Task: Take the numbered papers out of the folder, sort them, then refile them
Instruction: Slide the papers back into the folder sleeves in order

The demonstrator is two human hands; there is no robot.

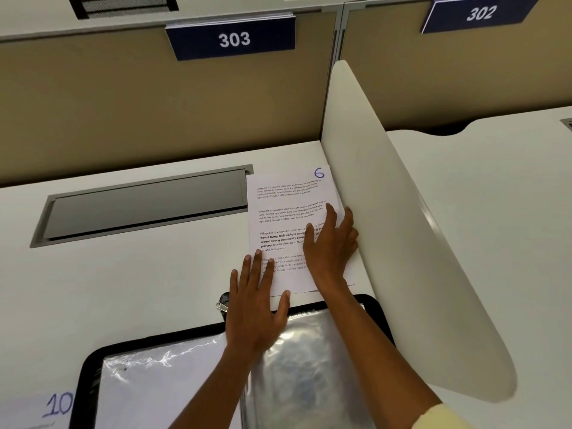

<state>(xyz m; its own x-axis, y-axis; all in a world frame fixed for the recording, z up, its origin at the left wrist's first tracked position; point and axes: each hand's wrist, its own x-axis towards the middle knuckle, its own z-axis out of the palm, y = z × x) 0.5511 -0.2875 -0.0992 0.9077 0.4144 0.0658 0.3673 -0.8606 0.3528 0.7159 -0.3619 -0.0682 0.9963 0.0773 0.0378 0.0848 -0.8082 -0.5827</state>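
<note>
Head view: left hand [252, 308] and right hand [329, 243], fingers flat, press the stack of papers [288, 209] against the divider [387, 212], probably squaring its edges.

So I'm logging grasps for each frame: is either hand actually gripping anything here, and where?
Nothing is gripped. Both hands lie flat on the paper stack topped by sheet 6: the left hand at its near left corner, the right hand along its right edge.

folder [93, 360] cut by bottom edge | sheet 10 [37, 407] cut at corner | small print unreadable
</note>
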